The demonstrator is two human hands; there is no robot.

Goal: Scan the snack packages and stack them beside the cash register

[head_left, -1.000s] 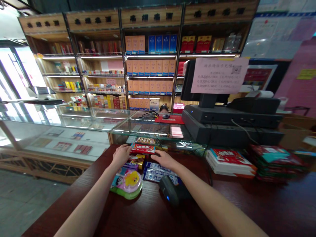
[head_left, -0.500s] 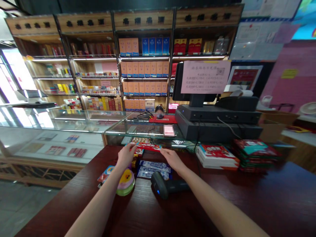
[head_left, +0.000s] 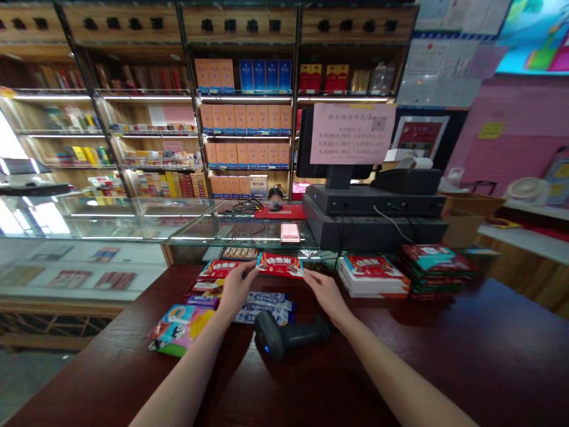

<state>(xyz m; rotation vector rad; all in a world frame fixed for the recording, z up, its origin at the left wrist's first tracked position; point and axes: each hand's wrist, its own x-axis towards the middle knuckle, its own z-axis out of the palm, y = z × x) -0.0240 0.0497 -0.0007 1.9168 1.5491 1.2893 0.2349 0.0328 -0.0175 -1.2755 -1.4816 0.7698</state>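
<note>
The left hand [head_left: 235, 289] and right hand [head_left: 324, 295] pinch one red snack packet [head_left: 279, 265] by its two ends, over the dark wooden tabletop [head_left: 444, 356]. One barcode scanner [head_left: 284, 335] lies just below (its blue light lit), beside two blue-and-white packets [head_left: 263, 307].

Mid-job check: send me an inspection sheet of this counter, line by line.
Surface: dark wood counter, glossy; no spills seen.
Job's things: red snack packet, raised between both hands.
Clutter: second red packet, blue-and-white packets, colourful packet, handheld barcode scanner lying beside the right forearm.
Hands: left hand and right hand pinch the packet's opposite ends.
Cables: black cable drops from the till toward the counter.
Surroundings: till with monitor, stacked red packets, glass display case, shelves of boxed goods.
</note>
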